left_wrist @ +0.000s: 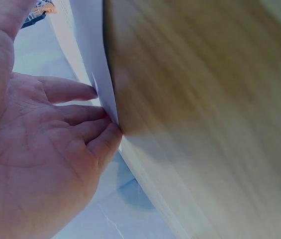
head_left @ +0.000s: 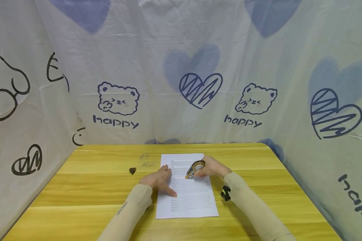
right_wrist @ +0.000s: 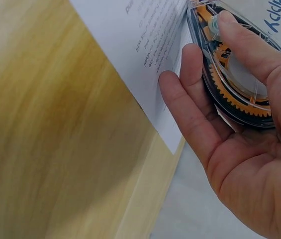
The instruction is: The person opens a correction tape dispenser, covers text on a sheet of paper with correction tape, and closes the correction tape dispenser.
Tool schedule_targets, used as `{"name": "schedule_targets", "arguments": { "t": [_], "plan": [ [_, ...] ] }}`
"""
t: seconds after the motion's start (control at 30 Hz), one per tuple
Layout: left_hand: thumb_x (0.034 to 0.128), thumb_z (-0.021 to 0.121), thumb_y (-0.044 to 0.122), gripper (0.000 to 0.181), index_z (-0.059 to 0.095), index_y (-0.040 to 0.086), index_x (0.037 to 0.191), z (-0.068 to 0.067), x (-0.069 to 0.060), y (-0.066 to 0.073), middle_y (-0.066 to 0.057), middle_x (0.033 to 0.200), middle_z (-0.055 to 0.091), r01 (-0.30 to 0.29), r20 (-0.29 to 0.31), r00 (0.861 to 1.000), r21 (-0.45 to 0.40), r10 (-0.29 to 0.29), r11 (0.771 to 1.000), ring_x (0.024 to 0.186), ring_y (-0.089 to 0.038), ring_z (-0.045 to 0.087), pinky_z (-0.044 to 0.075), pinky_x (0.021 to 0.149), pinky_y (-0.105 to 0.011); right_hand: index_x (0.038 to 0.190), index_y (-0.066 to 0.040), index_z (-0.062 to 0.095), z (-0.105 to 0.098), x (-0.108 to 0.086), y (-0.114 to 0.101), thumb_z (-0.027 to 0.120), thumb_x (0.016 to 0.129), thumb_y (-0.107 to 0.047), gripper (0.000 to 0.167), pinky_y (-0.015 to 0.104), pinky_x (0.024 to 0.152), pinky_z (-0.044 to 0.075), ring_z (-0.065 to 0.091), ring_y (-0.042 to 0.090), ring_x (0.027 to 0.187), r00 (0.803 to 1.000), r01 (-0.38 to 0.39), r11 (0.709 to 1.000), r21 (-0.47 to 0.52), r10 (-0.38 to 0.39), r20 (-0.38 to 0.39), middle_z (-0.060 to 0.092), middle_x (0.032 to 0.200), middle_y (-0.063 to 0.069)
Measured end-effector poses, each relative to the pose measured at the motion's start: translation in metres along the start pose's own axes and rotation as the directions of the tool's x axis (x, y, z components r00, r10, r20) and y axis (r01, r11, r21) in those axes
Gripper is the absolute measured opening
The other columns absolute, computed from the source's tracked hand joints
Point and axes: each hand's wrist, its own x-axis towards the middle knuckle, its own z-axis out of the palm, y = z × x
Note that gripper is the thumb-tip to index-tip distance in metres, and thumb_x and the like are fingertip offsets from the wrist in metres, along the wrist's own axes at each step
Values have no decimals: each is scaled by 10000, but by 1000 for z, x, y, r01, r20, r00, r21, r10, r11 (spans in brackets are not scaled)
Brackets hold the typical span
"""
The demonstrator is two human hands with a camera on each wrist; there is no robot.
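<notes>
A printed sheet of paper (head_left: 188, 204) lies on the wooden table. My right hand (head_left: 212, 166) grips a correction tape dispenser (head_left: 196, 166), with its orange tip down on the lines of text around the sheet's middle. Orange gears show through the dispenser's clear case (right_wrist: 239, 84) in the right wrist view, where the thumb lies on one side of it. On the paper's left edge rests my left hand (head_left: 160, 181), fingers extended and thumb spread toward the text. The left wrist view has these fingertips (left_wrist: 108, 132) touching the paper's edge, which lifts slightly off the wood there.
A small dark piece (head_left: 132, 171) lies on the table (head_left: 87, 187) left of the paper. Faint grey marks (head_left: 146, 160) show on the wood behind it. White cloth (head_left: 157, 110) with hearts and bears hangs at the back and both sides.
</notes>
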Motion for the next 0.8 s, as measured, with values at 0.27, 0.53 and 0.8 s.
{"name": "schedule_targets", "arguments": {
  "t": [0.27,0.53,0.8],
  "plan": [
    [665,837,581,1159,313,-10,1514,1,2,-1,-208,1623,161,-5,1,1000,3,5,1000,1509,-334,172,230,1212,-473,915,-66,695,-1,-1,0,851,769,-250,282,310,658,574,659,155,693,1000,-14,1000,0,14,14,697,777,25],
    [668,838,574,1153,318,-17,1509,1,2,-1,-215,1620,167,-10,-1,1000,5,10,1000,1507,-339,175,229,1212,-475,901,-69,698,-1,-1,0,853,767,-246,271,304,651,570,652,149,682,1000,-9,1000,1,9,13,698,770,25],
    [671,837,573,1148,314,1,1518,1,2,-1,-190,1627,166,4,0,1000,11,-4,1000,1514,-319,164,217,1219,-463,888,-85,704,-2,0,1,853,766,-243,249,300,652,570,660,149,687,1000,-19,1000,8,18,15,704,777,24]
  ]
}}
